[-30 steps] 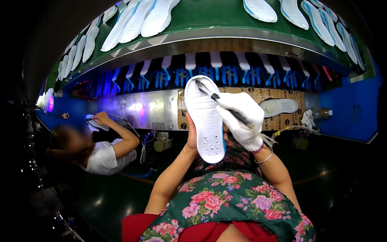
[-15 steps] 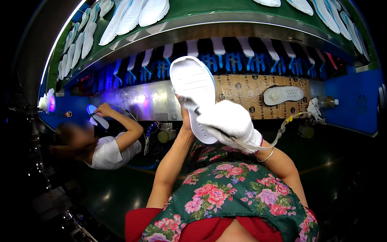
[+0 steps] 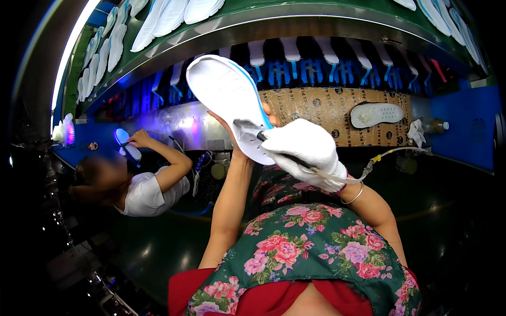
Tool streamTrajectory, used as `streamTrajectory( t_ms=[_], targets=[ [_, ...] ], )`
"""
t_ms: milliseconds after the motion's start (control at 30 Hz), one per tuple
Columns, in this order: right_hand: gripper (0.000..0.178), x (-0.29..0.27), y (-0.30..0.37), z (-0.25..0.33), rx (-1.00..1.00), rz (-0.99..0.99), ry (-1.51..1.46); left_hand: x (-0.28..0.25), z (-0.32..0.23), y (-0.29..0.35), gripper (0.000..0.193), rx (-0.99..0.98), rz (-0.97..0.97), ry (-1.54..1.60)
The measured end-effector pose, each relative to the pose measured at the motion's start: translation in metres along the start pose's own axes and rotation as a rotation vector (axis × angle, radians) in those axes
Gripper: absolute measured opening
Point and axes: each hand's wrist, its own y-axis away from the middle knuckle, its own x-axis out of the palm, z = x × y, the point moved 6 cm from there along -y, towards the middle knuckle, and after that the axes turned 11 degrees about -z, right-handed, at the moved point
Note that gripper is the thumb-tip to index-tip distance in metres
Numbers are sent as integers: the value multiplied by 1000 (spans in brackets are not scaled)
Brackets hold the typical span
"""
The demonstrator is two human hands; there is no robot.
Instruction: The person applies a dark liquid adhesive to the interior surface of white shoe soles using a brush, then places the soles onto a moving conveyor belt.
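A white shoe sole [image 3: 224,87] with a blue edge stripe is held up in the middle, its hollow face turned toward me. My bare left hand [image 3: 236,147] is closed around it from beneath, with fingertips wrapping the right edge. My right hand [image 3: 308,150], in a white knitted glove, grips a dark-tipped brush [image 3: 261,136] whose bristle end meets the sole's lower half. Most of the brush is hidden by the glove. From that hand a clear tube [image 3: 363,171] with a yellow band runs off to the right.
Another white sole [image 3: 377,115] lies on a cardboard sheet [image 3: 311,113] over the metal bench, beside a crumpled white cloth [image 3: 416,132] and a bottle [image 3: 436,126]. Behind, blue racks hold several soles below a green conveyor [image 3: 295,9] carrying more. A co-worker [image 3: 153,192] handles a sole at left.
Both hands have shifted, taking the sole up and to the left. The sole leans further left, and my left fingertips now show at its right edge.
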Motion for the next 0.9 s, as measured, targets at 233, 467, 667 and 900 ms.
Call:
streamTrajectory(
  t_ms=[233, 467, 667, 900],
  targets=[
    [28, 18, 8, 9, -11, 63, -107, -1, -17, 2, 115, 66, 27, 22],
    [29, 26, 17, 13, -52, 135, -109, -13, -31, 2, 107, 132, -65, -56],
    [29, 20, 15, 2, -43, 37, 45, -4, -31, 2, 114, 55, -116, -103],
    [23, 25, 13, 12, 126, 187, -230, -13, -39, 13, 113, -28, -335, -205]
  ],
)
